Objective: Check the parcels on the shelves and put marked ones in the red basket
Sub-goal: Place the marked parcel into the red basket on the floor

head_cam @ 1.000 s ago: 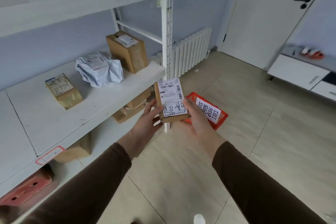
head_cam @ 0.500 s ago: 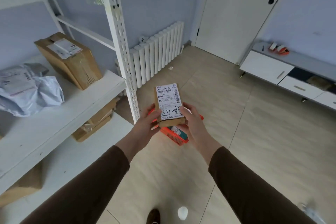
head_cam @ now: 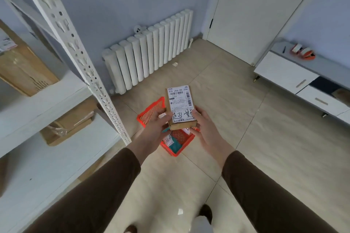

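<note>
I hold a small brown cardboard parcel (head_cam: 180, 107) with both hands; its white shipping label carries black handwritten marks at the lower end. My left hand (head_cam: 154, 131) grips its left side and my right hand (head_cam: 206, 129) its right side. The parcel hangs directly above the red basket (head_cam: 149, 112), which stands on the floor beside the shelf post and holds a few small parcels (head_cam: 170, 141), partly hidden by my hands.
The white metal shelf unit (head_cam: 62, 96) fills the left, with a large cardboard box (head_cam: 24, 70) on the upper board and a flat box (head_cam: 70, 121) below. A white radiator (head_cam: 151, 51), a door (head_cam: 253, 11) and a low white cabinet (head_cam: 295, 77) stand behind.
I have turned right, away from the shelves, toward the basket. The parcel stayed in both hands and now sits over the basket, which has come nearer.
</note>
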